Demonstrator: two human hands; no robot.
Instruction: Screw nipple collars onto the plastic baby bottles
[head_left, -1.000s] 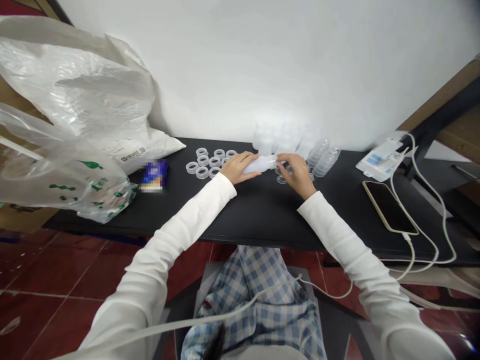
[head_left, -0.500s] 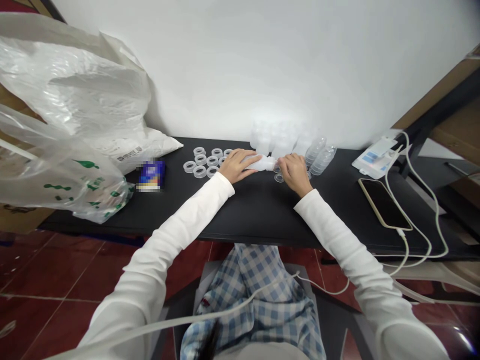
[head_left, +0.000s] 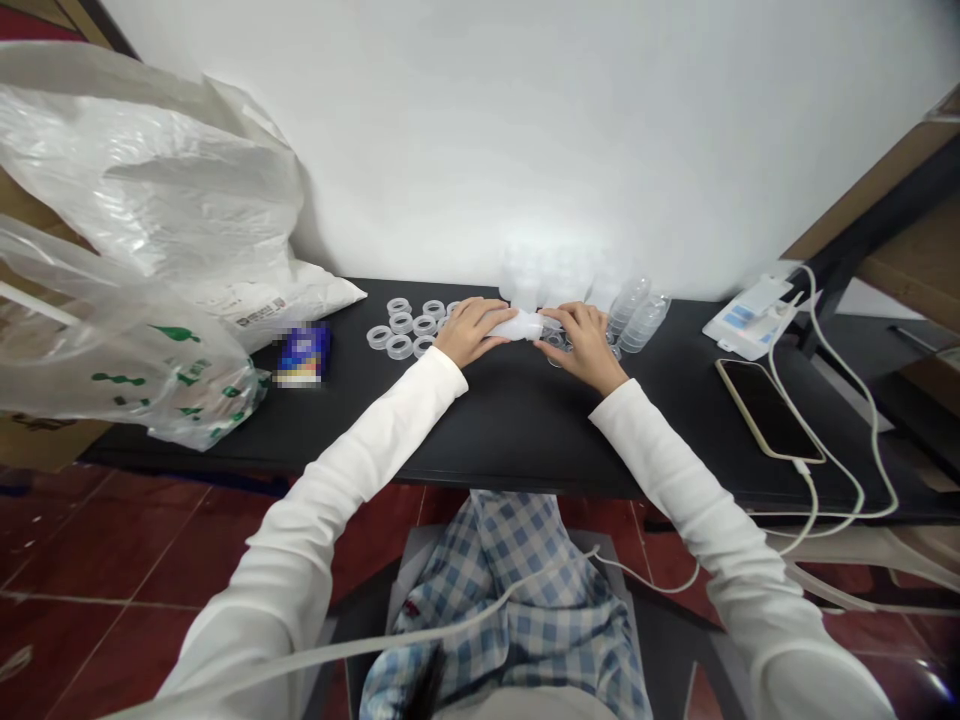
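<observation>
A translucent white plastic bottle (head_left: 521, 325) lies on its side between my hands, just above the black table (head_left: 517, 435). My left hand (head_left: 471, 332) wraps its body, and my right hand (head_left: 587, 345) pinches the neck end. Several clear plastic rings (head_left: 399, 330) lie in rows beyond my left hand. More rings (head_left: 556, 350) sit partly hidden under my right hand. Several upright translucent bottles (head_left: 544, 280) stand behind my hands, blurred against the white wall. Stacks of clear plastic rings or caps (head_left: 634, 315) lie to their right.
Large plastic bags (head_left: 135, 210) and a white sack (head_left: 289, 300) crowd the table's left end, beside a blue packet (head_left: 302, 355). On the right lie a phone (head_left: 769, 410) and a white device (head_left: 742, 325) with white cables trailing over the edge.
My hands have drawn slightly closer together. My left hand now covers more of the bottle, and my right fingers have closed over its neck end.
</observation>
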